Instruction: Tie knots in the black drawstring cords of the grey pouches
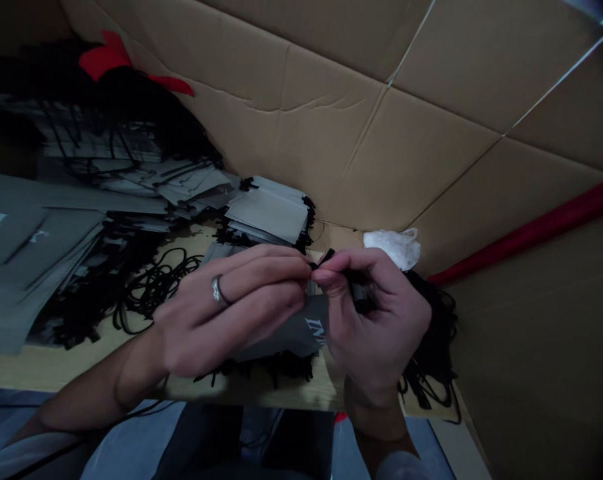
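My left hand (236, 303), with a ring on one finger, has its fingertips closed on a short piece of black cord (325, 258). The thumb and forefinger of my right hand (374, 313) pinch the same cord, so the two hands almost meet. Below them lies a flat grey paper piece (301, 337) with white letters, partly covered by my hands. Black cord ends stick out along its near edge. Whether the pinched cord is attached to this piece is hidden.
Stacked grey pieces (269, 213) with black cord ends stand behind my hands. Larger grey piles (56, 267) fill the left. Loose black cords lie in a tangle (151, 287) and a bundle (434, 340). A white plastic bag (394, 248) sits by the cardboard wall (291, 133).
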Demonstrator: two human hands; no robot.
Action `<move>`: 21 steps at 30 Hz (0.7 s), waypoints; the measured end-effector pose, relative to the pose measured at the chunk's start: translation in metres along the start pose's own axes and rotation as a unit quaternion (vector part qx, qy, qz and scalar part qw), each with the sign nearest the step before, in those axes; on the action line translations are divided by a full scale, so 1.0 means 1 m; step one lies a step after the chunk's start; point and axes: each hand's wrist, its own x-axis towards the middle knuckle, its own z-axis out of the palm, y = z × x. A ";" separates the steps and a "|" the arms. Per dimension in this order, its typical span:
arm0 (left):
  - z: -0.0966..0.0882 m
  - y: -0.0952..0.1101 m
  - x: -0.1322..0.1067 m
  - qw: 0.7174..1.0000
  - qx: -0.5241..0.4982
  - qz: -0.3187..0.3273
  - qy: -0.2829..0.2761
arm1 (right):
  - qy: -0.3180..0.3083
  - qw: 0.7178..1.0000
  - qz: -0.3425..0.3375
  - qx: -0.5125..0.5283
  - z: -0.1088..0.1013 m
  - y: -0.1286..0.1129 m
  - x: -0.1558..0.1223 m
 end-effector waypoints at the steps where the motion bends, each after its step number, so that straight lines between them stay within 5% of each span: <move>1: -0.002 -0.001 0.004 1.000 0.019 0.009 -0.016 | 0.001 1.000 -0.006 -0.006 0.001 0.000 0.000; 6: -0.005 -0.001 0.013 0.993 0.104 0.038 -0.032 | -0.018 0.999 -0.043 -0.017 0.004 0.002 0.002; 16: 0.003 0.012 0.007 0.997 0.069 -0.020 0.005 | -0.068 0.997 -0.036 0.030 -0.001 0.006 0.002; 21: 0.010 0.004 0.012 0.999 0.041 0.012 0.033 | -0.099 0.992 -0.001 0.073 -0.004 0.008 0.005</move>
